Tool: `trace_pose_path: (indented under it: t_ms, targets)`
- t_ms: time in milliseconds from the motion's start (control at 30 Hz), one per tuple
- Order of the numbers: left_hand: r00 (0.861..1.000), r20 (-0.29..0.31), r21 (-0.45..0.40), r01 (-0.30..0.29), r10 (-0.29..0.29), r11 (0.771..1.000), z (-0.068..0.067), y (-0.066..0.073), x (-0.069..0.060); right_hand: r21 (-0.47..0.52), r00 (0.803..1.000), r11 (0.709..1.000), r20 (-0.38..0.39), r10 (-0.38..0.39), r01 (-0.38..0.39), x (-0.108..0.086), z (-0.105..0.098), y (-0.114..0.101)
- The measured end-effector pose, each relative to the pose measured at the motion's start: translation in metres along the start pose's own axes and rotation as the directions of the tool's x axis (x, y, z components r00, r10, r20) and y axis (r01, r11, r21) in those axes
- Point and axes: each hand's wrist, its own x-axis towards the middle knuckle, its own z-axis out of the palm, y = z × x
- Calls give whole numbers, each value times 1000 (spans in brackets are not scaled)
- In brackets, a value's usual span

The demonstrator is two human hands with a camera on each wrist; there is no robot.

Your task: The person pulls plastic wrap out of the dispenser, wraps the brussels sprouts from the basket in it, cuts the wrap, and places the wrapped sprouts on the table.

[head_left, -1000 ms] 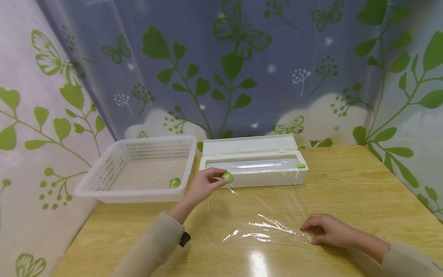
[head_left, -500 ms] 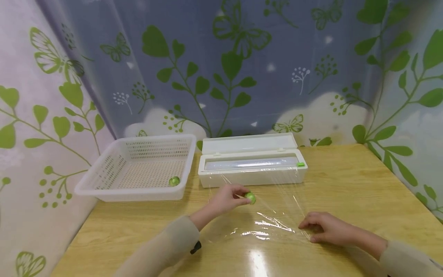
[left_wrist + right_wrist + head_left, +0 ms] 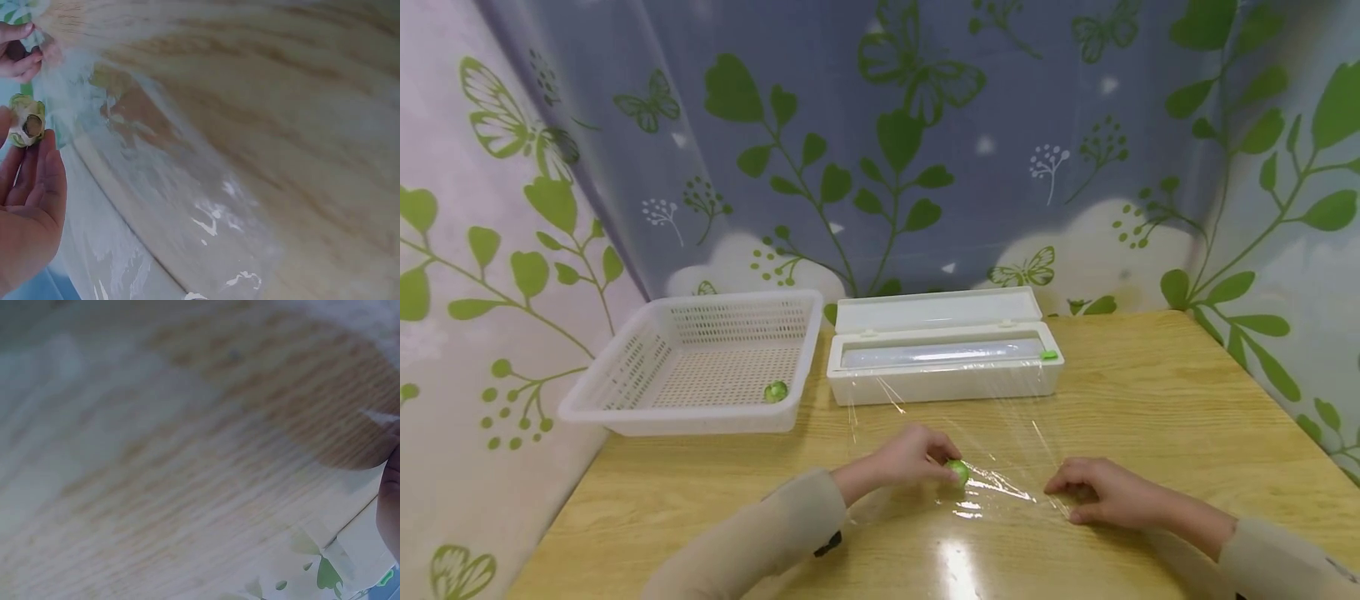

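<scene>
My left hand (image 3: pixel 913 457) pinches a small green Brussels sprout (image 3: pixel 958 473) low over a sheet of cling film (image 3: pixel 1000 485). In the left wrist view the sprout's pale cut stem end (image 3: pixel 31 127) shows between thumb and fingers. The film stretches forward from a white dispenser box (image 3: pixel 947 386), whose lid stands up with a film roll inside. At the film's near right corner, my right hand (image 3: pixel 1108 493) pinches its edge. Only a sliver of that hand (image 3: pixel 390 503) shows in the right wrist view.
A white perforated basket (image 3: pixel 677 422) sits at the left of the wooden table (image 3: pixel 1165 400), with another Brussels sprout (image 3: pixel 776 392) in its near right corner. A green slider (image 3: pixel 1048 356) sits on the box's right end. A patterned curtain (image 3: pixel 820 150) hangs behind.
My left hand has carried the Brussels sprout from in front of the dispenser box toward me and rightward, down over the film. The right hand has stayed nearly still at the film's corner.
</scene>
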Motion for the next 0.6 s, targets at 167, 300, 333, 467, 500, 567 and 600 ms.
trace_pose_path:
  t_ms: [167, 300, 333, 467, 500, 567, 600]
  targets:
    - [999, 30, 6, 40, -40, 999, 3, -1, 1, -19, 1000, 1000, -10, -12, 11, 1, 2, 0]
    - [997, 58, 19, 55, -57, 998, 5, -2, 3, -32, 999, 999, -30, -15, 14, 0, 3, -1]
    - [996, 63, 28, 53, -55, 998, 6, -2, 3, -33, 999, 999, -34, -13, 12, 0, 4, -1]
    - [996, 82, 48, 35, -39, 998, 6, -1, 5, -15, 999, 1000, -37, 4, -5, -1, 4, -2]
    - [996, 86, 50, 32, -36, 998, 6, 0, 6, -15, 999, 1000, -37, 3, -4, -2, 4, -2]
    - [995, 89, 60, 27, -33, 998, 6, -1, 7, -15, 999, 1000, -40, 1, -2, -2, 4, -3]
    - [995, 90, 63, 27, -33, 998, 7, -1, 7, -16, 999, 1000, -42, -4, 3, -2, 4, -3]
